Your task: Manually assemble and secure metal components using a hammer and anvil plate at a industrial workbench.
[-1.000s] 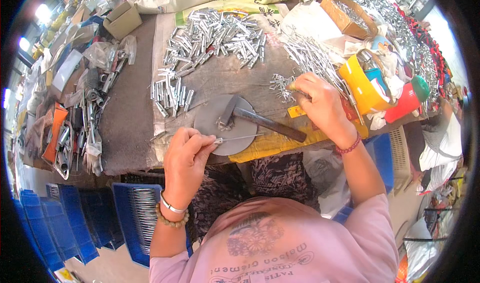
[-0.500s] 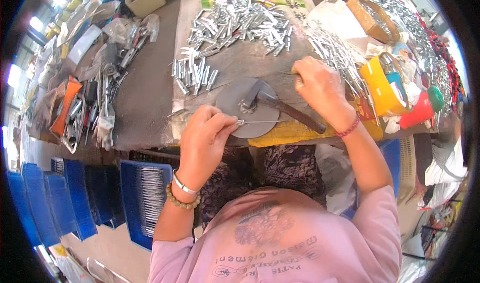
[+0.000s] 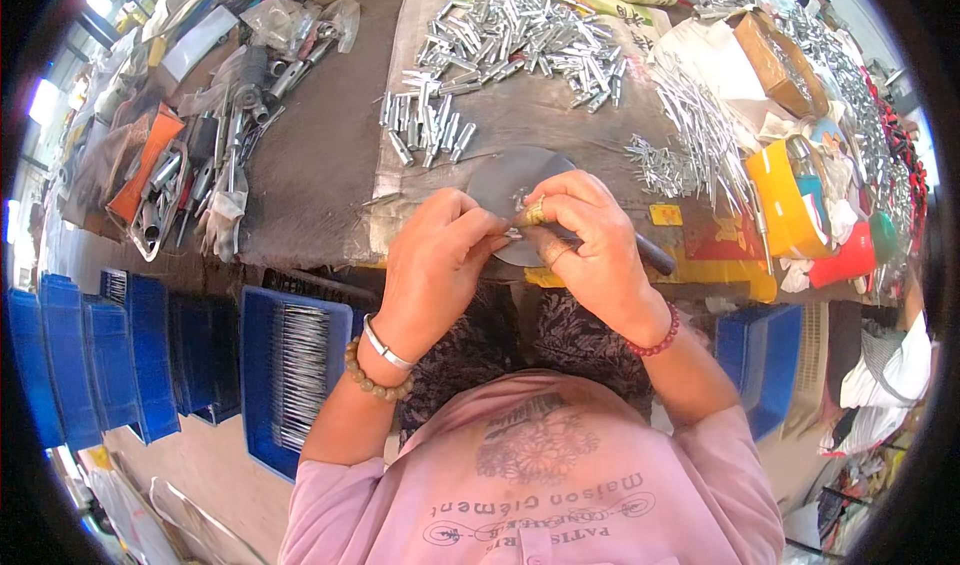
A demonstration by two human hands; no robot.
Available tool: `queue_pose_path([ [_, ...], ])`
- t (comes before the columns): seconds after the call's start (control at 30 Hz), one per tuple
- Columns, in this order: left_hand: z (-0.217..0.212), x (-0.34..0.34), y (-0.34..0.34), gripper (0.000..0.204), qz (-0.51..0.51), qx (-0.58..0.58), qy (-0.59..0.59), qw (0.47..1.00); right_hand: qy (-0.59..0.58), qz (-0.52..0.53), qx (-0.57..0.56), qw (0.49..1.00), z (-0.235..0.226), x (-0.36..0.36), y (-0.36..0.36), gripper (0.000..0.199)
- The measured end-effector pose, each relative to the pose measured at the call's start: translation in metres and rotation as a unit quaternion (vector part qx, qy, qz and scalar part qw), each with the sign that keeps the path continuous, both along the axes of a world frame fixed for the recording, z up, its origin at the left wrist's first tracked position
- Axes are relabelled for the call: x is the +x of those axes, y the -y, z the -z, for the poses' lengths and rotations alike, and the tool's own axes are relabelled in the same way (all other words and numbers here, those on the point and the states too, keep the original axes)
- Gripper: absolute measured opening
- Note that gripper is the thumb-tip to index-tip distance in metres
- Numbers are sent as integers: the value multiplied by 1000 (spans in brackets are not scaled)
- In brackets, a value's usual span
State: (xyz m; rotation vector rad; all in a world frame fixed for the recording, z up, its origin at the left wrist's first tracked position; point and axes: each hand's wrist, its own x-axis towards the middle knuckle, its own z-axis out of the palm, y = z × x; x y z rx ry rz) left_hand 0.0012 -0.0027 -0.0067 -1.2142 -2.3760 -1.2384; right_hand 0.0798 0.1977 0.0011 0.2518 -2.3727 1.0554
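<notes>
My left hand and my right hand meet over the round dark grey plate. Pinched in my left fingertips is a small silver metal piece. My right thumb and fingers close right beside it; whatever they hold is hidden. A hammer lies across the plate, its head mostly covered by my right hand and its dark handle sticking out to the right. No thin rod shows between my hands now.
Beyond the plate lie a pile of silver metal tubes, small metal pins and long thin rods. A yellow container and red cup stand right. Tools crowd the left; a blue bin holds metal rods.
My right hand has come from the pins at the right to my left fingertips, closing there. The view has shifted slightly. The thin rod seen at my left fingers is now hidden.
</notes>
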Motion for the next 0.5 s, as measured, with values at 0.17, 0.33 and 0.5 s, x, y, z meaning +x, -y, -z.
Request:
queue_pose_path([
  [0.17,2,-1,3,16,12,9,12,1000,-2,5,11,1000,2,2,3,17],
  [0.33,4,0,5,16,11,11,11,1000,-7,9,24,1000,4,2,5,15],
  [0.5,3,-2,2,16,8,4,10,1000,-43,27,162,985,-8,4,9,16],
])
